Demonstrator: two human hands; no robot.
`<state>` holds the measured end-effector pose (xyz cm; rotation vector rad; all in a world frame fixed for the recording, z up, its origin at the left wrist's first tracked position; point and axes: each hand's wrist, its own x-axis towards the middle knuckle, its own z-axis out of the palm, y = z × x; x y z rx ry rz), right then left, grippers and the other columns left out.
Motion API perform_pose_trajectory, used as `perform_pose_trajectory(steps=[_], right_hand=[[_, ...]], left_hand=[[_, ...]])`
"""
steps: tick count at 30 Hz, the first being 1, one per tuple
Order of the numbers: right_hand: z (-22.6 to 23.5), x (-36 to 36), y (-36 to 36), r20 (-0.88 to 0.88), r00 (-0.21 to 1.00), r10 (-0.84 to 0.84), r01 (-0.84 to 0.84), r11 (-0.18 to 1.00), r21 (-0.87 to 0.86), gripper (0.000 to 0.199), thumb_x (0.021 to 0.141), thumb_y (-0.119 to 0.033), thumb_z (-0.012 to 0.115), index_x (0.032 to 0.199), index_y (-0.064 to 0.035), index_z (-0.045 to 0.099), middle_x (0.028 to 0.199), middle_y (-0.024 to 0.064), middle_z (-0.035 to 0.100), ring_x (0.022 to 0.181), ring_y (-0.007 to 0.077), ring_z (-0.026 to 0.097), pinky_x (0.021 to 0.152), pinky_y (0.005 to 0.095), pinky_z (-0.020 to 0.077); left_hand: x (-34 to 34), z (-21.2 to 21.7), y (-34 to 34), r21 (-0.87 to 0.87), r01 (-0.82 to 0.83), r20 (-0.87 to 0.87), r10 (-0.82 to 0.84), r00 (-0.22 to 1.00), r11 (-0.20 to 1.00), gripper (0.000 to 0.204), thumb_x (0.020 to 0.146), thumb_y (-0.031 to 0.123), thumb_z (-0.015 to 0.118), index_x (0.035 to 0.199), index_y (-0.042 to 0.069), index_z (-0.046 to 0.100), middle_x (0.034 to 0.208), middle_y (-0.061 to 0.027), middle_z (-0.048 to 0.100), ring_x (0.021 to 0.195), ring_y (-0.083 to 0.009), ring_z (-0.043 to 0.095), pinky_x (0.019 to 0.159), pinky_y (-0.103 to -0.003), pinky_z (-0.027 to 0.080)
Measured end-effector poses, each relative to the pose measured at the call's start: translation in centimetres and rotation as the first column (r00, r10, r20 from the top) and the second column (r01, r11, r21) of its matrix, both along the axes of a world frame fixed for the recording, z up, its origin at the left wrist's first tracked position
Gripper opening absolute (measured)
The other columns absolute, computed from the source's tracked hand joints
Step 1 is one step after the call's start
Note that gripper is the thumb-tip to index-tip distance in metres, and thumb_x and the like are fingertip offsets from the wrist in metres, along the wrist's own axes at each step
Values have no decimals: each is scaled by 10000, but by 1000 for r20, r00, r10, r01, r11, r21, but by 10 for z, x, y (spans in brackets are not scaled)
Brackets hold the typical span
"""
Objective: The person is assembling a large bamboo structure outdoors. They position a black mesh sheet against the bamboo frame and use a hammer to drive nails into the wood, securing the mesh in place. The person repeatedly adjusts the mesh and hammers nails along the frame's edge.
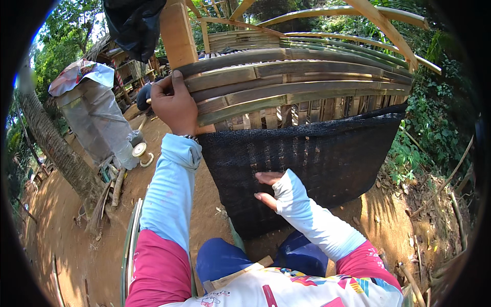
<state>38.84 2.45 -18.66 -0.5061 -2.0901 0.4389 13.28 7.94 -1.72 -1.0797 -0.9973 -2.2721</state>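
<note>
My left hand (175, 105) is closed around the left end of the bamboo slats (302, 71), its thumb pressed on an upper slat. Its other fingers curl beside the wooden post (178, 38) and are partly hidden. The long split slats run to the right in stacked rows. Below them hangs a sheet of black mesh netting (307, 158), over a row of short upright bamboo pieces (286, 115). My right hand (269, 190), partly covered by a pale sleeve, is held in front of the netting with fingers stretched apart and nothing in it.
A black plastic sheet (132, 25) hangs at the upper left. Further left stand a tree trunk (56, 138), a grey plastic-covered stack (92, 112) and a spool (140, 150). Long bamboo strips (134, 230) lie beside my left arm. Sticks and leaves cover the slope at right.
</note>
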Motion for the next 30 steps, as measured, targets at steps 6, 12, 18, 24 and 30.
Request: perform_pose_trajectory(steps=[6,12,18,24,30], right_hand=[[132,60,77,-457,850,-263,476,755,451,341,827,-116,733,1142,-21,644,1024,151,692,964,264,655,872,353,495],[250,155,159,34,566,-824,716,511,475,404,875,-452,659,1094,-119,723,949,174,714,869,306,691,795,388,524],[256,146,202,210,726,-655,632,756,170,464,772,-546,740,964,-123,761,794,115,709,752,262,655,741,360,507],[263,154,204,198,759,-620,598,785,163,468,757,-549,754,900,-103,770,753,101,704,715,222,647,699,353,509],[262,154,216,181,759,-625,593,779,204,474,743,-565,755,911,-122,778,745,101,706,688,223,641,698,349,512]], left_hand=[[-10,1,-4,-9,-82,-66,81,995,997,298,889,249,722,855,-28,617,811,-87,640,720,-152,573,690,-304,474],[-9,-4,6,3,-9,-12,9,1000,1000,323,897,269,717,888,-42,632,824,-92,652,746,-153,584,710,-295,475],[-8,-1,-4,-88,-93,-50,89,995,992,359,920,307,686,904,-49,645,825,-90,660,735,-150,578,711,-300,477],[-16,-3,0,-138,-61,-38,56,998,989,393,935,347,658,970,-43,652,911,-96,669,830,-174,613,794,-314,483],[-8,-2,-2,-119,-58,-27,55,998,991,381,936,338,660,964,-41,648,898,-90,670,808,-165,610,770,-307,488]])
